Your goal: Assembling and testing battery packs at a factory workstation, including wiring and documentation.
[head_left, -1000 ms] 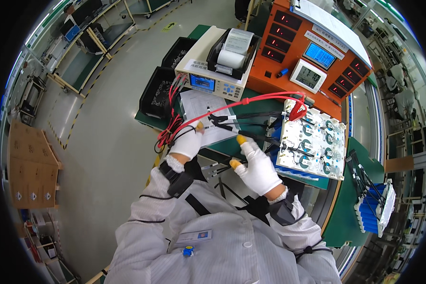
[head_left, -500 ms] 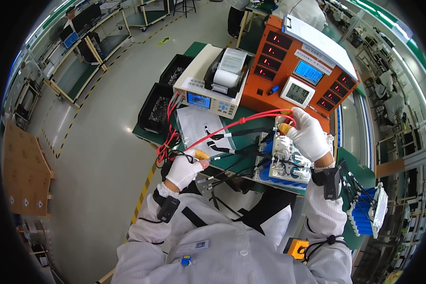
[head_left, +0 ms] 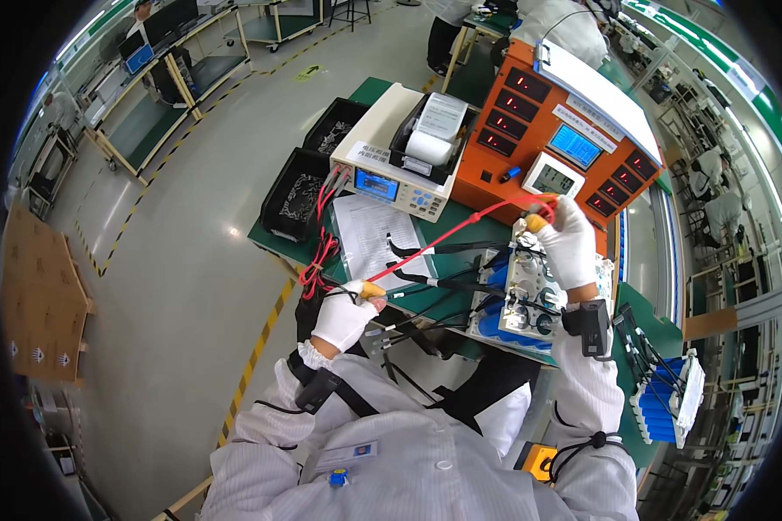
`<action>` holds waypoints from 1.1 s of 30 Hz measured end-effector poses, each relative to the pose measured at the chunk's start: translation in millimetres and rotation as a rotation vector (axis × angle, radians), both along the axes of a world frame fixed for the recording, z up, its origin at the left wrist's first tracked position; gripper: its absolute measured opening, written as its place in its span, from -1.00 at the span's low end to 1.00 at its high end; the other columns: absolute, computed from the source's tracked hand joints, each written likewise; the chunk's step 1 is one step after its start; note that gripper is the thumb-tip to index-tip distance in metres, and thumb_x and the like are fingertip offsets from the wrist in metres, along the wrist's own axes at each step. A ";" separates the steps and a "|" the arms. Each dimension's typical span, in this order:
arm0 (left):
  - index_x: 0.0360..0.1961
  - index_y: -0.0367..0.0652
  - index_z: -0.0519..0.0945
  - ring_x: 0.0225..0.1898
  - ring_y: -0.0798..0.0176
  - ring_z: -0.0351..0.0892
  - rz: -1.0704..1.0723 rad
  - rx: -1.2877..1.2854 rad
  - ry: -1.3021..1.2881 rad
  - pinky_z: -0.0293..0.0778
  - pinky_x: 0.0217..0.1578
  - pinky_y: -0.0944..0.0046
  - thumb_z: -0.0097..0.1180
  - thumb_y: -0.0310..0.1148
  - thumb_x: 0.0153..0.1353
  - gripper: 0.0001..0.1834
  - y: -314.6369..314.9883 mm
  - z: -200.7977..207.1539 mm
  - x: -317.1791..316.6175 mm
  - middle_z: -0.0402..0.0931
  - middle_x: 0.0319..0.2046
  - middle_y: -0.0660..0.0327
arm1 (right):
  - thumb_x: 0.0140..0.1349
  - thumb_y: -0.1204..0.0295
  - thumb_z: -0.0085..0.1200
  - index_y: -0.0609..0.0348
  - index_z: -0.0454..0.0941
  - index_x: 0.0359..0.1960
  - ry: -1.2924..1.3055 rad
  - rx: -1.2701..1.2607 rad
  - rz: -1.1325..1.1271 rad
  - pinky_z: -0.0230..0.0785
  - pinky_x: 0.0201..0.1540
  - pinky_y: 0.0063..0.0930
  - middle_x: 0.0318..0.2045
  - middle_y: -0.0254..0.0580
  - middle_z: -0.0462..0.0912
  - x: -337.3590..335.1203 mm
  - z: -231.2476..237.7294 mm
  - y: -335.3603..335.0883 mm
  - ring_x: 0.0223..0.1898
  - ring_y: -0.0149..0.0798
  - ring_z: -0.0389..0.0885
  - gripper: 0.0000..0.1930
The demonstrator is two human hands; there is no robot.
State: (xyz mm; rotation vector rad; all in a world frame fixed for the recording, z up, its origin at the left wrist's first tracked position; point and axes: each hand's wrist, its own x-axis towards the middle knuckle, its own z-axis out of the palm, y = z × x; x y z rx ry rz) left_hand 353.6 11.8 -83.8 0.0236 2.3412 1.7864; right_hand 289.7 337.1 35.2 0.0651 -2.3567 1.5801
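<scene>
My left hand (head_left: 347, 314), in a white glove with bare fingertips, is closed in a pinch on a thin dark cable at the bench's near edge. Over the far part of a battery pack (head_left: 530, 300) with blue cells and a white top, my right hand (head_left: 567, 243) pinches the end of a red test lead (head_left: 447, 233). That lead runs taut between the two hands; its tip is hidden by the right glove. Black cables (head_left: 460, 285) with sleeved ends spread leftward from the pack. Below my left fingers lie more loose cable ends (head_left: 382, 339).
A white meter (head_left: 391, 178) carries a printer with a paper roll. Beside it stands an orange tester (head_left: 539, 130) with red displays and a small clock (head_left: 551, 178). Black bins (head_left: 294, 195) of small parts sit left. Another blue-celled pack (head_left: 665, 399) lies right.
My right hand has shifted slightly down, and the red lead now runs straighter, with a tighter loop by that hand. The left hand keeps its pinch. The whole view has shifted a little.
</scene>
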 end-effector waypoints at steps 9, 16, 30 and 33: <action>-0.21 -0.28 0.65 -0.39 0.35 0.60 0.051 -0.119 -0.004 0.50 -0.27 0.34 0.29 -0.42 0.12 -0.78 -0.6 -12.9 1.3 0.65 -0.41 0.16 | 0.20 0.44 0.28 0.24 0.56 -0.09 -0.105 -0.036 -0.033 0.41 -0.30 -0.64 -0.37 -0.38 0.64 -3.5 3.8 -1.0 -0.37 -0.57 0.55 -0.72; -0.20 -0.26 0.65 -0.42 0.35 0.58 0.038 -0.174 0.018 0.49 -0.31 0.34 0.29 -0.44 0.12 -0.79 0.2 -14.4 2.5 0.63 -0.45 0.20 | 0.02 0.41 0.40 0.27 0.31 0.24 0.231 0.582 -0.310 0.45 -0.30 -0.40 -0.34 -0.15 0.54 25.6 31.0 -28.7 -0.38 -0.29 0.56 -0.27; -0.22 -0.27 0.64 -0.63 0.57 0.32 -0.132 0.309 -0.297 0.25 -0.60 0.47 0.22 -0.38 0.24 -0.82 29.7 22.7 6.7 0.52 -0.53 0.38 | 0.00 0.58 0.12 0.20 0.52 -0.22 0.020 0.439 0.239 0.41 -0.23 -0.06 -0.38 0.02 0.58 94.2 -84.0 -116.8 -0.31 0.13 0.56 -0.75; -0.24 -0.29 0.63 -0.60 0.56 0.34 -0.100 0.317 -0.265 0.27 -0.58 0.48 0.22 -0.38 0.24 -0.82 34.3 21.0 9.7 0.54 -0.51 0.35 | 0.06 0.54 0.16 0.22 0.57 -0.30 -0.084 0.330 0.272 0.46 -0.31 -0.16 -0.43 0.02 0.60 93.0 -79.2 -113.0 -0.36 0.11 0.60 -0.85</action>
